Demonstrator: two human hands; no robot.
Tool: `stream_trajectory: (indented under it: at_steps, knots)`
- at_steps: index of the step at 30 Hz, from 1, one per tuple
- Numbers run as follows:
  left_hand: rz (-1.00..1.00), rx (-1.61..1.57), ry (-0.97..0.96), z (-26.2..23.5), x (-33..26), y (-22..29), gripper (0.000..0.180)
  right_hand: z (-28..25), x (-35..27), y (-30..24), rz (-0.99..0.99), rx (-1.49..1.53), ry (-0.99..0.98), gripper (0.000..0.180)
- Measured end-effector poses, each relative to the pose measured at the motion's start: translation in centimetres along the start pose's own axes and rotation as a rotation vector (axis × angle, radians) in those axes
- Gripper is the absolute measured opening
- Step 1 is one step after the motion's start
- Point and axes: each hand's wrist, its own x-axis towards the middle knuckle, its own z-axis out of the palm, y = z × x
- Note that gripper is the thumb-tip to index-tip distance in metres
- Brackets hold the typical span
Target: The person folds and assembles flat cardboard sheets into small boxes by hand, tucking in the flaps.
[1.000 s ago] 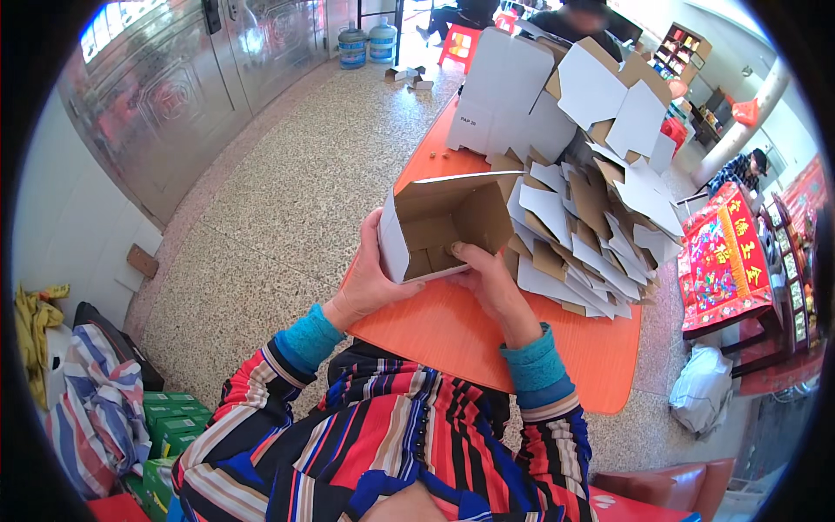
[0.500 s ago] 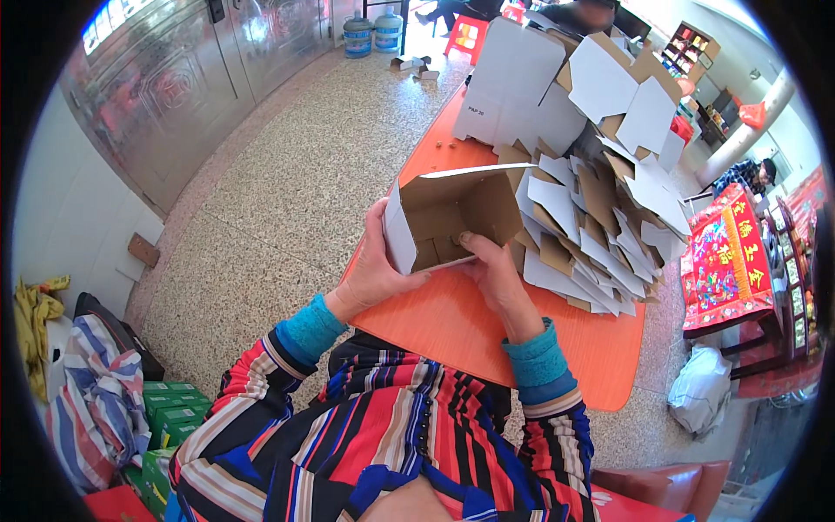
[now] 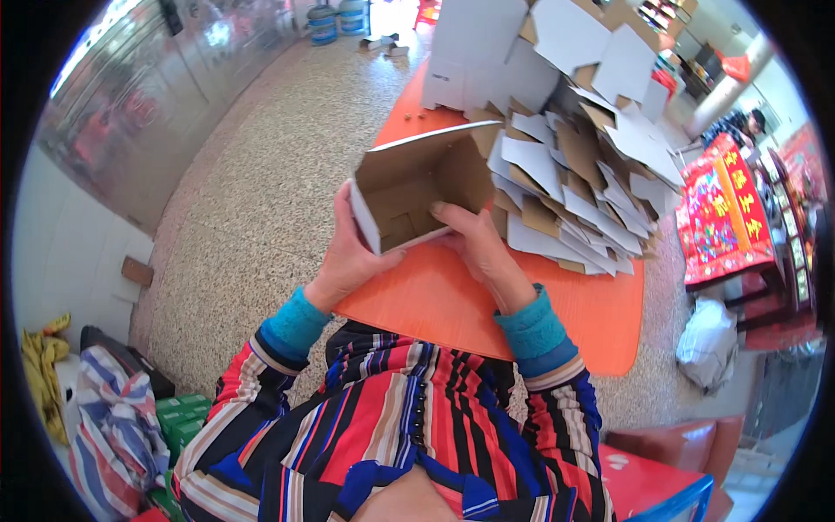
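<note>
Near the middle of the frame, a bit above the center, both hands are closed on one white box point(image 3: 426, 178). The left hand point(image 3: 350, 261) hugs its left side and its lower corner. The right hand point(image 3: 480, 248) pinches the near wall, with the thumb inside the box; its other fingers are mostly hidden under it, so I cannot tell just how they sit. Since half a second ago, the box, the table and the pile have all slid up a little in the frame, so it looks like the head has tipped. The hands grip the same way as before, so the work on the box looks to be at the same point. The box is white outside and plain brown inside. Its wide open end faces up, and fold lines show low down inside, near the thumb. Below it is the orange table point(image 3: 409, 291); I cannot tell if the box touches it. Just right of the box is a big messy pile of white and brown cardboard pieces point(image 3: 578, 187). Farther out, shiny metal doors point(image 3: 130, 113) fill the upper left, a striped bag point(image 3: 113, 418) slumps at the lower left, and a bright red cloth point(image 3: 726, 209) hangs at the right.
</note>
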Motion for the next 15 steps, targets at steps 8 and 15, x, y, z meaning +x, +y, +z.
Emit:
stream_trajectory:
  at_steps: [8, 15]
  knots:
    - [0.015, -0.077, 0.035, 0.2, -0.1, 0.5, 0.102, 0.4, -0.1, 0.1, -0.100, -0.065, -0.002, 0.042]
    - [-0.055, -0.137, 0.016, 0.5, -0.3, 0.9, 0.097, 0.0, -0.5, -0.3, -0.098, -0.096, -0.015, 0.048]
